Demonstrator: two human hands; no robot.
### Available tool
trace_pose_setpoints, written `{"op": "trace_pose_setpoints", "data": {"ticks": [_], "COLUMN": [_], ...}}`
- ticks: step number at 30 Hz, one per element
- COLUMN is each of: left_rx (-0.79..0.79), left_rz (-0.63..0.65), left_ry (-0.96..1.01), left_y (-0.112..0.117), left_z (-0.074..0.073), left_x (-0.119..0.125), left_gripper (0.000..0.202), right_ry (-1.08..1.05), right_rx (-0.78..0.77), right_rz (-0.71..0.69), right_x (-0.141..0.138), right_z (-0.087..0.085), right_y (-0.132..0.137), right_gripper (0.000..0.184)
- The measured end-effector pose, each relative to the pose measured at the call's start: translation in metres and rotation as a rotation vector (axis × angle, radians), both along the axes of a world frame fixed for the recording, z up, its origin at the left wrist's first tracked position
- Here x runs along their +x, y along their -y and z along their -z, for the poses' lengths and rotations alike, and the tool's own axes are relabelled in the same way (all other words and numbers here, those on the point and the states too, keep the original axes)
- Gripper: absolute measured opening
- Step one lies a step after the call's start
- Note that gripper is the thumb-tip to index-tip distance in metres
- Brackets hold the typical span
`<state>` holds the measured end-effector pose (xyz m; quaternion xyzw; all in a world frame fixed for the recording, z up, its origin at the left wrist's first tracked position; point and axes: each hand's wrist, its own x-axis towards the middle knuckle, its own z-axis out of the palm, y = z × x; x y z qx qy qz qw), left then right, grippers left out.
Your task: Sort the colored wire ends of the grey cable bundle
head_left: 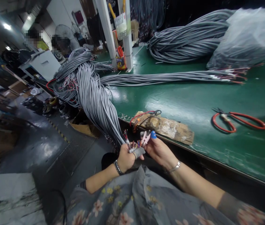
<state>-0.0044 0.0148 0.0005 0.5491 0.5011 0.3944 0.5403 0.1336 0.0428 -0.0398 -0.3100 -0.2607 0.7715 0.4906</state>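
My left hand (128, 157) is closed around the ends of grey cables, with grey tape or a cover on one finger. Stripped coloured wires (132, 145) stick up out of its grip. Close beside it, my right hand (160, 151) pinches a small pale pink, clip-like piece (146, 138) against the wires; its exact kind is unclear. A blue cover sits on a fingertip of that hand. The thick grey cable bundle (97, 90) hangs over the table edge and runs down to my left hand.
On the green table (181, 100) lie a worn wooden board (170, 126), red-handled snips (235, 120), a straight cable bundle (160, 78) and coiled cables (188, 37) partly under a plastic bag (247, 34). White posts (129, 47) rise behind. A cardboard box (85, 126) stands on the floor.
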Motion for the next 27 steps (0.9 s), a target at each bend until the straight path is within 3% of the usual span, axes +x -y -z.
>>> {"op": "trace_pose_setpoints", "data": {"ticks": [5, 9, 13, 18, 27], "left_rx": [-0.012, -0.04, -0.038, -0.035, -0.012], "left_rz": [0.001, -0.012, -0.024, -0.058, -0.1], "left_ry": [0.009, -0.013, -0.031, -0.006, 0.017], "left_y": [0.002, 0.008, 0.013, 0.012, 0.009], "left_z": [0.0, -0.006, -0.013, -0.016, 0.0], "left_x": [-0.001, -0.004, -0.006, -0.003, 0.001], "left_gripper": [0.043, 0.041, 0.043, 0.045, 0.041], "right_ry": [-0.06, -0.091, -0.088, -0.015, -0.049], "right_rx": [-0.102, -0.171, -0.138, -0.063, -0.169], "right_rz": [0.077, 0.033, -0.026, 0.039, 0.052], "right_x": [-0.001, 0.004, 0.006, 0.006, 0.003], "right_z": [-0.001, -0.005, -0.011, -0.014, -0.013], "right_y": [0.002, 0.004, 0.005, 0.006, 0.005], "right_gripper": [0.044, 0.045, 0.045, 0.034, 0.03]}}
